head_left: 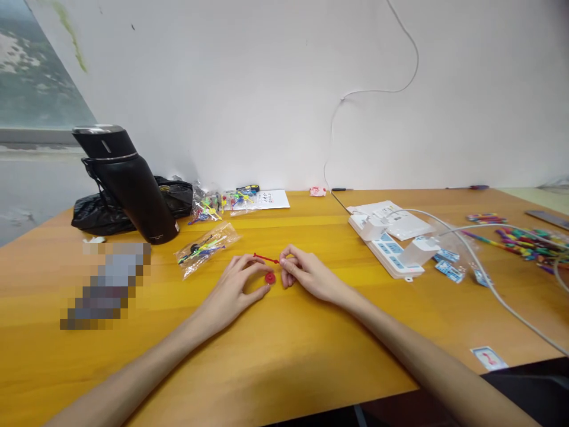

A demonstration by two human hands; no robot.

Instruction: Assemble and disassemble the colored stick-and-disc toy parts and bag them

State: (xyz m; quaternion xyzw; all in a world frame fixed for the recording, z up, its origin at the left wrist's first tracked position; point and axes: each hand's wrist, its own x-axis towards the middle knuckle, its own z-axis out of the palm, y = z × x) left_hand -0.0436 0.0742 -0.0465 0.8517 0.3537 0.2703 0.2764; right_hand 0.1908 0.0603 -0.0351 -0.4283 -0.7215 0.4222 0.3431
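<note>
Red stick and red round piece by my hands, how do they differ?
The red stick is long and thin, while the red round piece is short and disc-like. The right hand pinches the stick at one end; the round piece lies between the left hand's thumb and fingers, though whether they grip it isn't clear. Both are red.

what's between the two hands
In the head view: a small red disc by the left hand and a thin red stick held in the right hand.
</note>
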